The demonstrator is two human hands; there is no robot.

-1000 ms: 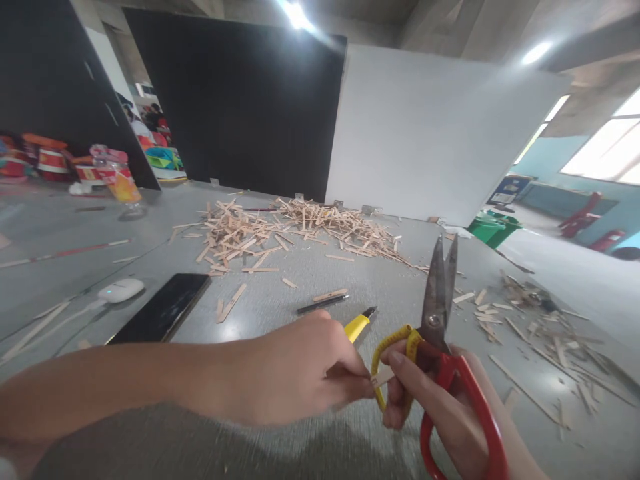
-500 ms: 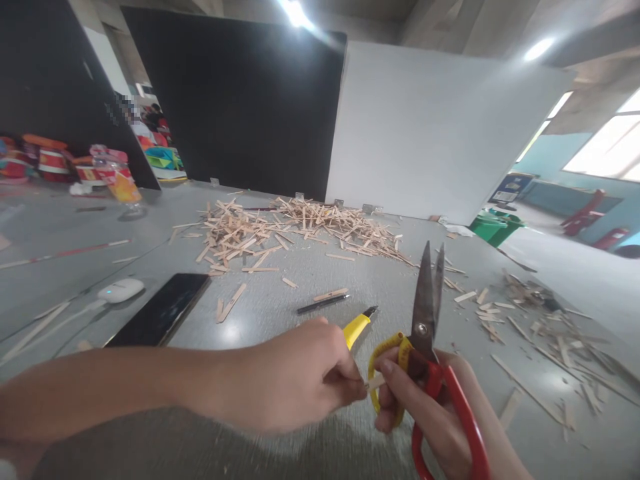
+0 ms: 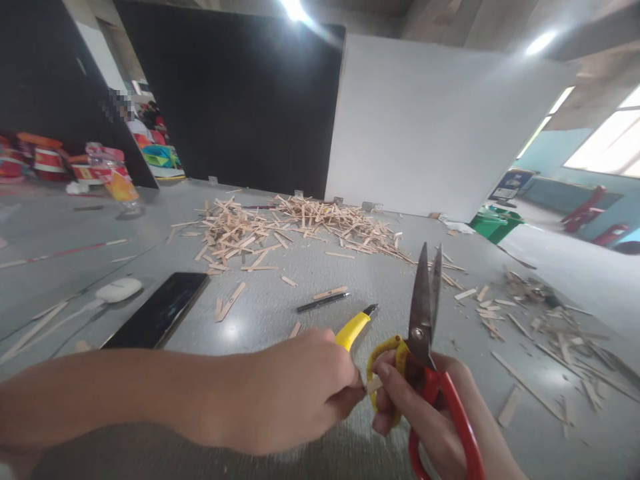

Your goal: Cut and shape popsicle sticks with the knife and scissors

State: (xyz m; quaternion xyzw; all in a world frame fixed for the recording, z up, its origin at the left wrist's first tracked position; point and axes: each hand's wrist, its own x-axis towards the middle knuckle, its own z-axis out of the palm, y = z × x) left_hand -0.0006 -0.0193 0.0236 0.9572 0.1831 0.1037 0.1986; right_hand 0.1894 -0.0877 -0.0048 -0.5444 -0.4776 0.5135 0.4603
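My left hand (image 3: 295,390) is closed, its thumb and fingertips pinched on the left end of a short pale wooden stick (image 3: 374,385). Between my right hand's (image 3: 430,407) thumb and index finger is the stick's other end. That same hand carries a pair of scissors (image 3: 423,330), blades parted and pointing up, with one red handle and one wrapped in yellow marked tape. Just beyond my left knuckles lies a yellow utility knife (image 3: 354,329), partly hidden by the hand. A black pen (image 3: 323,303) rests beside a small wooden stick (image 3: 330,293) farther back.
A heap of wooden sticks (image 3: 320,223) spreads before the black and white panels (image 3: 430,127). More scraps (image 3: 560,333) litter the right side. On the left are a phone (image 3: 159,308), a white cabled device (image 3: 119,289) and a plastic bottle (image 3: 117,180).
My left hand has dropped slightly, showing a little more of the knife and a wooden piece behind it. Both hands keep their grip; the view has shifted slightly.
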